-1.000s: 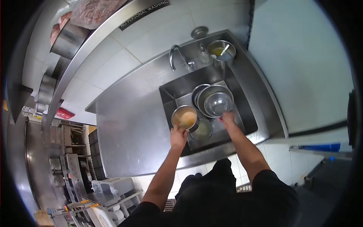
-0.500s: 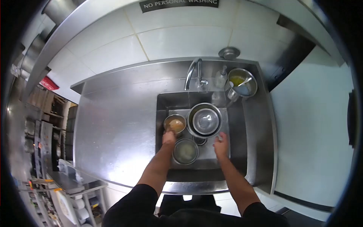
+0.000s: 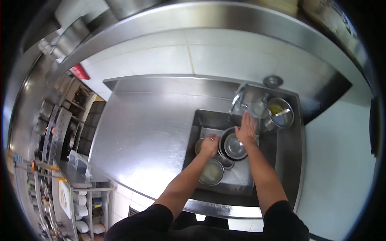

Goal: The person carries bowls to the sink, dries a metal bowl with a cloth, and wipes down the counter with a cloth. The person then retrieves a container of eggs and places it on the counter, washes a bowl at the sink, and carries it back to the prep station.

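Note:
In the sink stand nested metal bowls, the inner one shiny. My right hand is stretched out flat above their far right side, near the faucet, fingers extended and holding nothing I can see. My left hand has its fingers curled at the left edge of the nested bowls; what they grip, if anything, is hidden. It partly covers a small metal bowl at the sink's left. Nearer me, another metal bowl holds cloudy liquid.
Right of the faucet stand a pump bottle and a metal bowl with yellowish contents and a utensil. A steel counter extends left of the sink. A metal shelf runs above, and a rack stands at lower left.
The view has shifted, so the sink appears farther right. My right hand has moved up toward the faucet. My left hand has moved from the small bowl toward the nested bowls.

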Motion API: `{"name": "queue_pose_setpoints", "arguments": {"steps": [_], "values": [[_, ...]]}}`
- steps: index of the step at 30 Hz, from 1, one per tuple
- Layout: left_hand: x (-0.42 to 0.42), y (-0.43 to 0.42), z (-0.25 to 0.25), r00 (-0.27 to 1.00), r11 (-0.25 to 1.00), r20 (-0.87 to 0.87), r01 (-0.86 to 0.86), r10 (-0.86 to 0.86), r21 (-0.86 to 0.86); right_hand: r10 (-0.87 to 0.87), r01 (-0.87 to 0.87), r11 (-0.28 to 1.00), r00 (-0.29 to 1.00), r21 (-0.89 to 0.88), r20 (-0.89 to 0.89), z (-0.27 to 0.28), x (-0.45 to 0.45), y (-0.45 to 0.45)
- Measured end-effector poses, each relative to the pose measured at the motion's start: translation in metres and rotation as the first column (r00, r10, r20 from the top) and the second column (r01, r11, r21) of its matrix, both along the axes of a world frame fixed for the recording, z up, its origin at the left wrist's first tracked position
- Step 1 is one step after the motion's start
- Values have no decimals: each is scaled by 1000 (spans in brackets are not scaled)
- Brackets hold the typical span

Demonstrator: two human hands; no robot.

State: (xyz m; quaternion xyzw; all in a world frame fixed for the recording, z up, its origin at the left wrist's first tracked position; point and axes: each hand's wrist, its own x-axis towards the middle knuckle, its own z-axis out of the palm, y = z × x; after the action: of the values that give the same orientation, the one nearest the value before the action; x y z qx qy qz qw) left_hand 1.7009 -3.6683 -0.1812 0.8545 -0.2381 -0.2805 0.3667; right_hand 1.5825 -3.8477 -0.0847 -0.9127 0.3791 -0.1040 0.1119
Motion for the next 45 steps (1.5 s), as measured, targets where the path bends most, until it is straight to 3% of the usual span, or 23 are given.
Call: {"name": "queue_pose_setpoints", "arguments": {"steps": [1,2,4,7,8,11,15,18,19,21,22,23,25,26,28,30,32,34,37,39,42,44,45], "values": [[-5,-19,32,930,970,-327,-214,166,-118,-29,29,1000,999,-3,-15,9,3,6],[-14,-32,70,736,885,-633,-434,240,-168,-63,62,998,998,-7,-32,18,5,12],[-8,-53,98,617,836,-773,-495,145,-238,-44,41,995,999,92,29,41,14,38],[-8,-67,127,434,738,-900,-618,32,-272,50,-245,925,836,290,547,16,41,56],[-9,-68,134,378,702,-926,-661,4,-267,-66,-217,866,844,451,532,19,40,54],[-7,-58,93,463,710,-869,-552,-173,-436,-415,-225,546,763,807,495,35,45,44],[-36,-52,124,521,688,-854,-621,3,-376,-223,-117,816,840,567,494,28,50,9],[-13,-63,117,641,676,-766,-583,42,-451,-228,-317,655,782,686,579,0,60,-1],[-10,-64,127,654,672,-752,-592,77,-446,-187,-319,664,804,676,564,20,54,12],[-6,-58,148,665,656,-728,-625,164,-423,-174,-285,440,904,852,392,65,40,30],[-7,-54,143,738,718,-642,-560,207,-412,-144,-244,316,943,917,301,73,36,36],[-5,-49,144,806,775,-541,-495,241,-393,-200,-251,372,918,894,341,38,39,21],[-8,-27,159,898,829,-293,-422,328,-367,-291,-126,723,836,679,465,-5,45,-22],[-7,-15,151,916,849,-226,-394,331,-353,-377,-15,774,793,633,479,-13,48,-35],[-2,18,111,938,887,-88,-346,336,-306,-538,60,667,728,742,425,-19,53,-60],[2,65,71,889,933,353,-183,292,-310,-632,-49,429,697,902,338,-13,54,-63],[-10,123,93,952,912,-21,-299,306,-281,-663,-83,273,706,958,250,-17,58,-73],[-16,189,108,926,905,-206,-360,316,-228,-659,-38,177,737,983,147,-38,65,-100],[-39,301,127,874,864,-128,-483,468,-140,-663,-51,-37,749,998,14,-76,71,-157],[-64,372,137,822,825,-94,-565,562,-3,-569,50,54,822,997,-11,-70,68,-165],[-120,469,129,739,718,43,-665,672,206,-603,-363,100,718,926,347,-83,52,-158],[-168,527,117,740,653,174,-661,650,369,-626,-539,102,619,836,475,-86,33,-144],[-195,550,116,708,569,168,-666,686,482,-601,-570,8,654,822,459,-106,33,-152]]}}
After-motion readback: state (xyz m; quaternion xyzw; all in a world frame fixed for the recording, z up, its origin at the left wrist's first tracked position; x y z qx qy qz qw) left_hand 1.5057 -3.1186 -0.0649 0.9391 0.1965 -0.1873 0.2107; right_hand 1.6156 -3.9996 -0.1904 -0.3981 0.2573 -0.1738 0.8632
